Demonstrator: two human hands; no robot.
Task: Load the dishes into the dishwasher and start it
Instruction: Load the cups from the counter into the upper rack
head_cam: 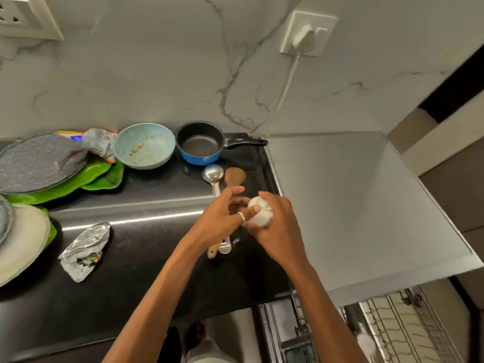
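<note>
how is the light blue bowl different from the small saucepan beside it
The bowl is pale blue inside with food smears; the saucepan is black inside and looks clean. The saucepan has a black handle pointing right; the bowl has none. The bowl is wider than the saucepan. Both stand upright at the back of the counter.

A home kitchen: a dark polished stone bench (125,271) with a used pale-blue bowl (144,145) and a small blue saucepan (199,144), a marble-veined wall (157,74), a white plug socket (309,32) and a wire dishwasher rack (408,331).
</note>
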